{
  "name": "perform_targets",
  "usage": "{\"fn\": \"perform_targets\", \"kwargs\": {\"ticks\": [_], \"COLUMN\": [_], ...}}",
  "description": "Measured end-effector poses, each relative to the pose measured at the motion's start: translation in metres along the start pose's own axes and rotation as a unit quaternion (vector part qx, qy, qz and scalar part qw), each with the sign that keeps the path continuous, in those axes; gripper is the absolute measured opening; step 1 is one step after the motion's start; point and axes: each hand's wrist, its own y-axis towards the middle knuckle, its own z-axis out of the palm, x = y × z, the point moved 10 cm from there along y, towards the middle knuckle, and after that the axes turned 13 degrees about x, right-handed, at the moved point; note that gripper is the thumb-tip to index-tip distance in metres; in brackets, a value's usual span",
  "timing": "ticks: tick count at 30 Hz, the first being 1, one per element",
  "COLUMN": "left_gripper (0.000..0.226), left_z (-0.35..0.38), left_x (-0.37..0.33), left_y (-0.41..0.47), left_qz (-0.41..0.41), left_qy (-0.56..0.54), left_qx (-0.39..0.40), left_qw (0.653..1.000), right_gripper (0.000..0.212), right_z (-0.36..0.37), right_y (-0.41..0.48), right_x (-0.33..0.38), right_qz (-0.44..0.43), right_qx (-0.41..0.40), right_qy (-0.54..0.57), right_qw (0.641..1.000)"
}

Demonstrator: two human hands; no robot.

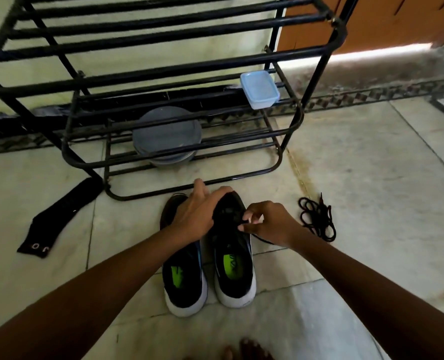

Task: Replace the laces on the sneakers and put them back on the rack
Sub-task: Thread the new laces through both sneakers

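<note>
Sneakers (210,255) before rack (163,74), laces (317,220) right.

Tiled floor (371,203), sneakers (234,289), loose laces (315,219), rack (163,71)

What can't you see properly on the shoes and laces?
- Left sneaker toe, head view: covered by the left hand.
- Right sneaker eyelets: dark, partly behind the right hand, which pinches a lace; how far it is threaded is unclear.
- Rack top: cut off by the upper edge.

A home entryway: tiled floor (358,178), a black metal shoe rack (163,74) against the wall, wooden door (371,19) beside it.
</note>
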Motion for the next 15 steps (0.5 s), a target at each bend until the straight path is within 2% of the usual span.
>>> {"fn": "perform_targets", "kwargs": {"ticks": [1,3,5,7,9,13,15], "left_gripper": [0.081,0.056,0.025,0.010,0.006,0.012,0.010], "left_z": [-0.004,-0.010,-0.018,-0.026,-0.031,-0.027,-0.026], "left_x": [-0.005,-0.007,-0.004,-0.006,-0.006,0.008,0.001], "left_y": [0.001,0.002,-0.001,-0.006,-0.015,-0.039,-0.053], "left_qz": [0.007,0.022,0.036,0.061,0.075,0.046,0.048], "left_qy": [0.031,0.069,0.059,0.042,0.026,-0.151,-0.174], "left_qx": [-0.012,-0.036,-0.071,-0.099,-0.102,-0.043,-0.016], "left_qw": [0.999,0.997,0.995,0.992,0.992,0.986,0.983], "right_gripper": [0.023,0.018,0.010,0.009,0.006,0.003,0.007], "right_z": [0.004,0.007,0.009,0.011,0.012,0.007,0.008], "right_y": [-0.001,-0.002,-0.002,-0.001,0.001,0.000,-0.001], "right_x": [0.002,0.006,0.007,0.005,0.000,-0.010,-0.007], "right_qz": [-0.006,-0.021,-0.033,-0.033,-0.024,0.000,-0.016], "right_qx": [0.002,-0.005,-0.013,-0.014,-0.010,-0.028,-0.026], "right_qy": [-0.003,-0.006,-0.009,-0.016,-0.025,0.000,0.019], "right_qw": [1.000,1.000,0.999,0.999,0.999,1.000,0.999]}}
